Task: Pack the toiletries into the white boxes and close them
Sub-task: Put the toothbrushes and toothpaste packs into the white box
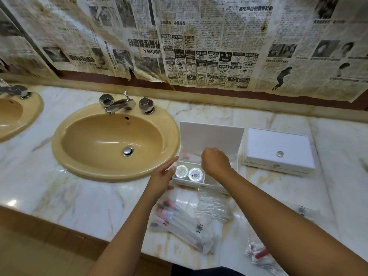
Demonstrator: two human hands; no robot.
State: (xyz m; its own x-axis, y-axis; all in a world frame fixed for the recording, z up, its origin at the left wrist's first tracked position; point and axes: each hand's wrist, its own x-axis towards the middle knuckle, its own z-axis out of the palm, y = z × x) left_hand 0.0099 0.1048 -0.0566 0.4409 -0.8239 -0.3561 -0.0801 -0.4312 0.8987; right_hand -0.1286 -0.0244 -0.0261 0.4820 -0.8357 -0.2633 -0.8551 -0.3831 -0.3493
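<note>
While the left hand (162,176) lay flat-fingered against the sink-side wall of the open white box (207,156), probably just steadying it, the right hand (216,161) was curled down inside, can't tell around what, with packets (179,222) waiting in front of the box.

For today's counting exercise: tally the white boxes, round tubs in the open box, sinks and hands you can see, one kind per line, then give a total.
White boxes: 2 (open box, shut box)
Round tubs: 2 ()
Sinks: 2 ()
Hands: 2 (left hand, right hand)
Total: 8
</note>
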